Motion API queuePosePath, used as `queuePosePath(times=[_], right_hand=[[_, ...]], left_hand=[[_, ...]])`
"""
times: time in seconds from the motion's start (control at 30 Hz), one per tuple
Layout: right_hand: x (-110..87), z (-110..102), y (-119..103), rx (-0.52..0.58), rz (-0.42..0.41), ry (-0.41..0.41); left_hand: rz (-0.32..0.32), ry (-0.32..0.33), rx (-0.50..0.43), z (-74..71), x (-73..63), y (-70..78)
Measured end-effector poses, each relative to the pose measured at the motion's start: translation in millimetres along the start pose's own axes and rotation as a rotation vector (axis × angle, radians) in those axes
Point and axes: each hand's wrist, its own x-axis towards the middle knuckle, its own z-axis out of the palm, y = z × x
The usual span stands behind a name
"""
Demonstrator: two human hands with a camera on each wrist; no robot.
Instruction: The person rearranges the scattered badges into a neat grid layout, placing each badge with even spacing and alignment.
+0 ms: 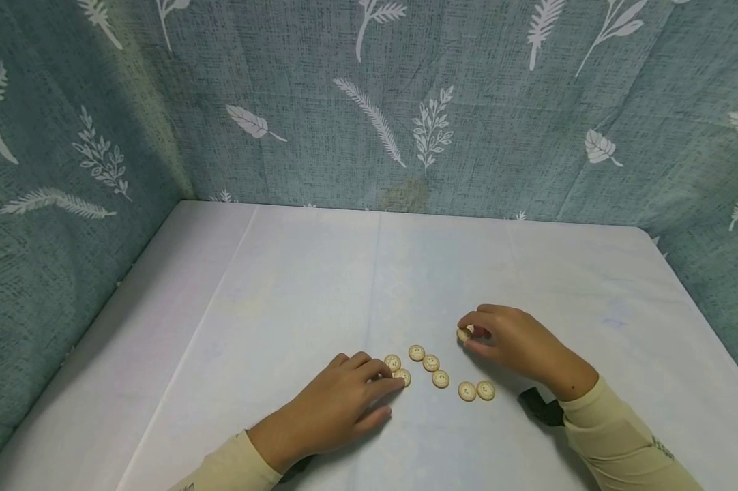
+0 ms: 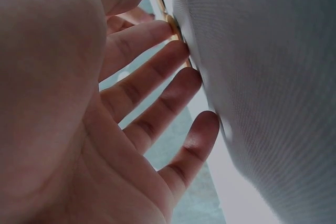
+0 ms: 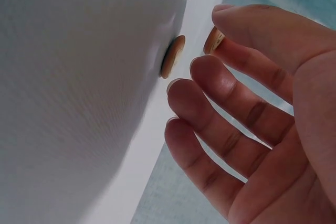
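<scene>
With our right hand (image 1: 516, 341) we pinch one button (image 1: 463, 335) between thumb and forefinger, the other fingers loosely bent (whether the button is wholly off the table (image 1: 271, 286), we cannot tell); our left hand (image 1: 335, 402) has its fingers spread and fairly straight, a fingertip touching the nearer of two buttons (image 1: 403, 378); three more buttons (image 1: 431, 363) slant between our hands, and another pair (image 1: 467, 391) lies to the right of them, nearer us. We judge the buttons light, stiff and hard to break, perhaps a little slick; being thin, they are best taken by opposite sides of the rim; neighbours sit close, so fingertip room is tight there; beyond our hands the table runs well on to its far edge, by the curtain (image 1: 320, 136).
</scene>
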Motion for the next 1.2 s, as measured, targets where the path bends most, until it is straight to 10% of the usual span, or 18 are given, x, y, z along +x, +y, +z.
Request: queuePosePath(times=[1.2], right_hand=[[-3.4,-3.7,14.6,-0.010,0.087,0.012]], left_hand=[[-0.004,-0.004,-0.012,0.4,0.5,0.1]])
